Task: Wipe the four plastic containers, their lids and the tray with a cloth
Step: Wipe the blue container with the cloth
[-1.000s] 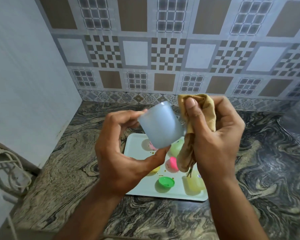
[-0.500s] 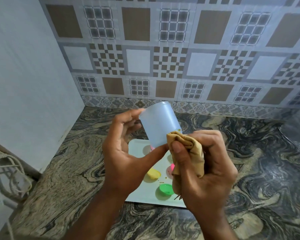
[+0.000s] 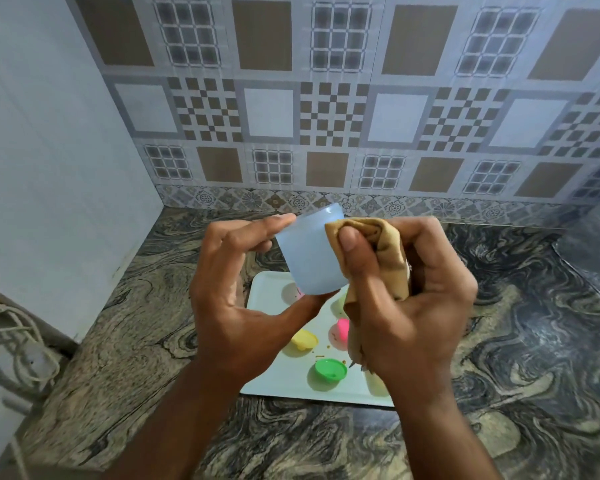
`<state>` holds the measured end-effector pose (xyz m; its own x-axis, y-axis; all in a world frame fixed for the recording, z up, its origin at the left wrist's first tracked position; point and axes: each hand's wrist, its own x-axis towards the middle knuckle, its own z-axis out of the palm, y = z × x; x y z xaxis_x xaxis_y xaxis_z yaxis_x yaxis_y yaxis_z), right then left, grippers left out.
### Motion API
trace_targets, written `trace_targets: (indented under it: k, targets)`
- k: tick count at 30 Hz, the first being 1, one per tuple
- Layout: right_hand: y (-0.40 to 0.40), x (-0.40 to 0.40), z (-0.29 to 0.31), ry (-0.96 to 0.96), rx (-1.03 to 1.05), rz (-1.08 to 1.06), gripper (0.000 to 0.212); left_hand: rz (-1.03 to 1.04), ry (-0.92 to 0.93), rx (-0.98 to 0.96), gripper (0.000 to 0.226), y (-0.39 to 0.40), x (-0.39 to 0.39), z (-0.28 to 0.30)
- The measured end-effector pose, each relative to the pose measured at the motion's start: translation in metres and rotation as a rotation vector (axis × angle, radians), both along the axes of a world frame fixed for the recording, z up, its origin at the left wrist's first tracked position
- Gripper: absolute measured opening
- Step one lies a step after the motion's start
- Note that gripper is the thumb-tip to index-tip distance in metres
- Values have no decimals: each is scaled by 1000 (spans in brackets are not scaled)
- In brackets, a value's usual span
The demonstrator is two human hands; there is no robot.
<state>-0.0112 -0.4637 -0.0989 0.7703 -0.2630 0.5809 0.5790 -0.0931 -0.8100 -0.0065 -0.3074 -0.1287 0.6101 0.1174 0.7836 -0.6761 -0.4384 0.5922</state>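
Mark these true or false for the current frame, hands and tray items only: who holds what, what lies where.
1. The left hand holds the pale blue translucent plastic container above the tray. True.
2. The right hand is empty. False: it grips a bunched tan cloth pressed against the container's side.
3. A round green plastic lid lies on the white rectangular tray. True.
4. The blue container stands on the marbled stone counter. False: it is lifted, pinched between thumb and fingers.
5. A yellow lid lies on the tray, left of a pink piece. True.
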Motion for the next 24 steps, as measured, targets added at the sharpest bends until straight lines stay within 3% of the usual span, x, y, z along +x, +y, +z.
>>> trace_targets:
  k: [5,14,18,24]
  targets:
    - [-3,13,4,112,162,53,20,-90,41,-87,69,0,0,-9]
    - [9,-17,-12,26,245,59,14,-211,124,-452,77,-16,-2,-1]
    - [9,-19,-15,17,220,52,14,-249,200,-442,73,-16,-2,-2]
    - [-6,-11,-26,-34,7,5,13,-148,221,-321,77,-9,-1,1]
